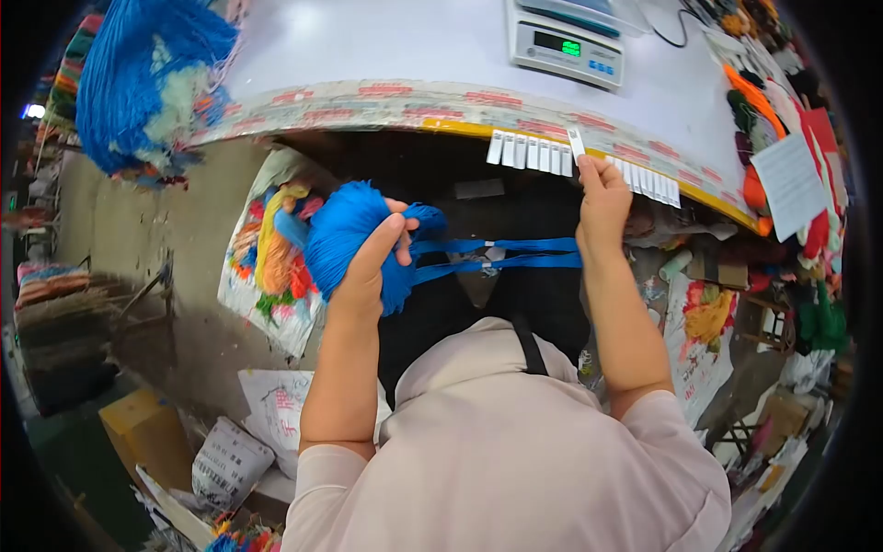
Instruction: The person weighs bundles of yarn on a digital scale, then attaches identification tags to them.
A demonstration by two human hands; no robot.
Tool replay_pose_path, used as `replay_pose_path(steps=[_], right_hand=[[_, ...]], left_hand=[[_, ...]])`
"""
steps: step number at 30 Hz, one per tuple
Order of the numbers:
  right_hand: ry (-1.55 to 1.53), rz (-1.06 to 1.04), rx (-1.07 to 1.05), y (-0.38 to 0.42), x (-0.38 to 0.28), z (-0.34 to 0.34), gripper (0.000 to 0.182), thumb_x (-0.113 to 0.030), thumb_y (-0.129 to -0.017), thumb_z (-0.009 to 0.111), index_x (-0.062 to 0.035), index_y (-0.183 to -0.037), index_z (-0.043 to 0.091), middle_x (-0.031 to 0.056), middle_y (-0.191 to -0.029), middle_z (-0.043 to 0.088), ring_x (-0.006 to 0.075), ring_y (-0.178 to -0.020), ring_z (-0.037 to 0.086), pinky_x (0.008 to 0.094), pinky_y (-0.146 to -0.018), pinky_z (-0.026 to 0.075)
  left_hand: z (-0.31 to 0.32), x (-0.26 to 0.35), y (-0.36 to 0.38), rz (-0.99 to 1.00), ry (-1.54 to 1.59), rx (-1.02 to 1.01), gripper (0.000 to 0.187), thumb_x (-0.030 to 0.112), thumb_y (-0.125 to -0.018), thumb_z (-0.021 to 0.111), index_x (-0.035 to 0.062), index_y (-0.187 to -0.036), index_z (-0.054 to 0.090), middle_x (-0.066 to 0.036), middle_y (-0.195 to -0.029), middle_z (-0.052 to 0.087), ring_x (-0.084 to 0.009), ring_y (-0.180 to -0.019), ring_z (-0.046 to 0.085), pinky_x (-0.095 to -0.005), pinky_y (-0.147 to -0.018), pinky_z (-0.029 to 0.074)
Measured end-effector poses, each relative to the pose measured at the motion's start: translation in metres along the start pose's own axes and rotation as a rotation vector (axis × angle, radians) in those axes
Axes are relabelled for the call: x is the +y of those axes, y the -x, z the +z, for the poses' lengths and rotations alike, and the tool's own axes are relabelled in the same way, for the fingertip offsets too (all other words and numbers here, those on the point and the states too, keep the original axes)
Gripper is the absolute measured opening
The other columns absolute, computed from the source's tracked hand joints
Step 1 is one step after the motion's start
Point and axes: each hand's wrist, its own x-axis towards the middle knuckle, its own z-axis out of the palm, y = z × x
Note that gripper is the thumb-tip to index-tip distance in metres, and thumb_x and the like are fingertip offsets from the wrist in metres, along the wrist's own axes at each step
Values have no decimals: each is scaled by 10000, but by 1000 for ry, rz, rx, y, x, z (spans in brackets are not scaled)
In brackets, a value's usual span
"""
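Observation:
My left hand (pixel 372 258) is wrapped round a thick bundle of blue yarn (pixel 342 225), held above my lap. Between finger and thumb, my right hand (pixel 603 201) pinches a small white label (pixel 576 143) at the front edge of the table. A row of similar labels (pixel 533 154) hangs from the yellow strip (pixel 451 126) on that edge, to both sides of my right fingers. Narrow blue skeins (pixel 538 260) with white bands stretch across my lap, from beside the bundle to just under my right forearm.
On the white table (pixel 386 46) stands a digital scale (pixel 566 53) with a lit display. Loose blue yarn (pixel 138 74) drapes over its left corner. Mixed coloured yarn (pixel 276 244) lies on a sheet at left. A cardboard box (pixel 147 437) and a white sack (pixel 230 465) stand lower left.

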Motion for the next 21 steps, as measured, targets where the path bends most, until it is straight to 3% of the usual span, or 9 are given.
replay_pose_path(steps=[2,4,6,7,10,15,20,21], right_hand=[[231,-97,-366,13,-41,15,93,-95,-862,661,-2,-865,659,-12,-743,592,52,-648,487,221,-593,396],[529,-672,-888,27,-97,38,81,-37,-786,670,-52,-860,639,40,-759,576,166,-721,548,267,-663,434],[673,-1022,-1097,36,-128,63,84,-68,-720,670,-64,-774,606,53,-744,556,223,-740,541,315,-678,437],[668,-1025,-1105,39,-137,72,84,-68,-720,670,-64,-774,606,53,-744,556,223,-740,541,315,-678,437],[914,-1294,-1143,45,-146,95,114,-132,-683,625,-82,-674,523,27,-713,531,206,-769,523,336,-701,436],[982,-1332,-1207,53,-145,113,88,-131,-692,623,-86,-701,547,23,-715,529,205,-779,528,330,-718,432],[976,-1288,-1164,56,-139,118,90,-144,-724,632,-86,-746,567,28,-748,522,213,-791,523,342,-734,427],[1006,-1249,-1154,56,-140,119,120,-143,-733,636,-83,-831,601,39,-795,555,215,-828,535,338,-764,428]], left_hand=[[-3,2,-1,-2,-11,-12,199,105,-846,667,-1,-1003,608,-117,-861,655,-111,-580,552,-232,-587,456],[-2,7,1,-32,-12,-51,189,60,-840,653,0,-1015,612,-132,-861,662,-124,-611,565,-229,-605,451],[-1,11,2,-12,-36,-70,205,67,-839,658,0,-1027,612,-122,-868,662,-113,-594,560,-222,-583,446],[1,15,4,-40,-83,-86,212,71,-837,663,2,-1030,612,-113,-870,662,-114,-586,559,-223,-569,445],[-1,16,9,-29,-128,-99,215,89,-827,688,10,-1010,608,-76,-849,646,-119,-572,564,-231,-535,447],[-8,13,11,56,-168,-138,182,121,-855,690,22,-998,635,-40,-798,630,-91,-582,562,-229,-542,460],[-4,22,10,-4,-163,-90,168,140,-835,707,32,-934,626,-31,-768,615,-93,-607,565,-241,-554,464],[-7,21,8,0,-159,-82,168,140,-835,707,32,-934,626,-31,-768,615,-93,-607,565,-241,-554,464]])
